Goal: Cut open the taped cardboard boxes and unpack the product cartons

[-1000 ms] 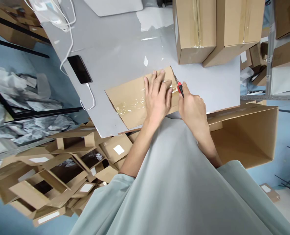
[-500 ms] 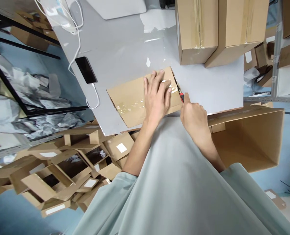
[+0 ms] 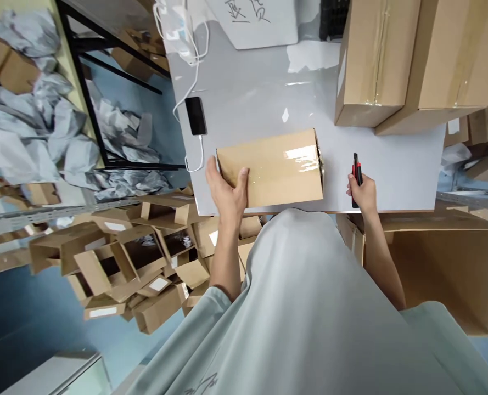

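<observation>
A long brown cardboard box [image 3: 274, 173] lies near the front edge of the grey-white table [image 3: 268, 104], with shiny clear tape along its top and a dark slit at its right end. My left hand [image 3: 228, 189] grips the box's left end, thumb on top and fingers at the far-left side. To the right of the box, my right hand [image 3: 363, 192] is closed round a red and black box cutter [image 3: 356, 178], blade pointing away from me, apart from the box.
Two tall taped cartons [image 3: 375, 55] stand at the back right. A black phone [image 3: 196, 116] with a white cable lies at the left. A big open carton [image 3: 445, 269] is below right; several emptied boxes [image 3: 145, 263] are piled below left.
My left hand has gone from the box's top to its left end. My right hand has drawn the cutter away from the box's right end. The view has shifted.
</observation>
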Available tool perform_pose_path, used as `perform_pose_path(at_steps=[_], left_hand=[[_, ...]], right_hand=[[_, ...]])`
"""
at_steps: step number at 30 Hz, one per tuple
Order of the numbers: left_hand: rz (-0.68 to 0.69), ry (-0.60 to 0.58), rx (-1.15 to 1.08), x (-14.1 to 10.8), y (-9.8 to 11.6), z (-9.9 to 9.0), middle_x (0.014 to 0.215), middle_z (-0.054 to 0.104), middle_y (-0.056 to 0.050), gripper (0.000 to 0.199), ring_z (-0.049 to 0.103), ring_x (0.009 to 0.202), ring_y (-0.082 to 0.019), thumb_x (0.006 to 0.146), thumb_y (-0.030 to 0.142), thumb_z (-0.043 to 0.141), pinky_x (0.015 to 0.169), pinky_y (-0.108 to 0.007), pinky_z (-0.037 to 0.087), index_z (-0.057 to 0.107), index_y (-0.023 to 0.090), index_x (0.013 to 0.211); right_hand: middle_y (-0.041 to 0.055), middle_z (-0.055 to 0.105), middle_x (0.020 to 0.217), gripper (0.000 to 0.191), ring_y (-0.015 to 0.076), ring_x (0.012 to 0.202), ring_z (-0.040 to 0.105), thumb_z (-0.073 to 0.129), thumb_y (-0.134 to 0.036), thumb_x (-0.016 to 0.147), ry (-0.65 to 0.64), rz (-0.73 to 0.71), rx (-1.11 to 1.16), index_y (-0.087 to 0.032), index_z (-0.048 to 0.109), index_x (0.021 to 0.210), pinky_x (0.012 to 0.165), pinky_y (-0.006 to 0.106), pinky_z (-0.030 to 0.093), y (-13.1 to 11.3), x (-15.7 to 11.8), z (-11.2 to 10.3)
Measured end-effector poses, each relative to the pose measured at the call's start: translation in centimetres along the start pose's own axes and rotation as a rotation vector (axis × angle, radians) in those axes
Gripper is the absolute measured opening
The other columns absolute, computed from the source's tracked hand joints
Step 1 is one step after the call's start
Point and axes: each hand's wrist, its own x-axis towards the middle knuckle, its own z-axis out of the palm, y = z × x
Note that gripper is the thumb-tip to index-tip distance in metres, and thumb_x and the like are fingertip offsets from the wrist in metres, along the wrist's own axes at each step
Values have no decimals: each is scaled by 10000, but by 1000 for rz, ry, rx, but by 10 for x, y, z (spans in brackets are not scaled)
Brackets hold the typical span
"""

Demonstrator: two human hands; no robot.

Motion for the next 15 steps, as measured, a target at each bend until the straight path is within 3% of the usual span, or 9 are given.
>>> perform_pose_path(at_steps=[4,8,11,15], left_hand=[[-93,48,-37,12,-35,-16,1580,666,-202,745,680,1459,-355,1059,750,696,1231,-514,580,615,228,1584],[-180,106,-13,20,-61,-40,1361,787,-154,633,784,1151,-297,1060,752,674,1070,-445,640,742,217,1392],[-220,116,-55,19,-83,-48,1313,815,-141,632,787,1100,-286,1075,770,623,1045,-432,639,765,215,1343],[-292,42,-215,18,-104,-28,1381,805,-161,562,755,1264,-302,1146,687,550,1154,-455,604,755,197,1331]], right_hand=[[21,726,893,371,151,722,681,685,-580,1004,-85,106,242,-221,595,1025,719,283,589,9,46,58],[-27,623,767,343,175,751,611,690,-561,962,-140,51,209,-237,585,917,746,311,557,-10,45,102],[-41,557,724,365,187,791,544,671,-585,934,-117,-26,158,-246,577,832,771,314,494,-24,28,102],[-13,584,757,423,203,793,529,564,-653,952,-17,-220,6,-248,579,833,771,332,447,-41,-2,62]])
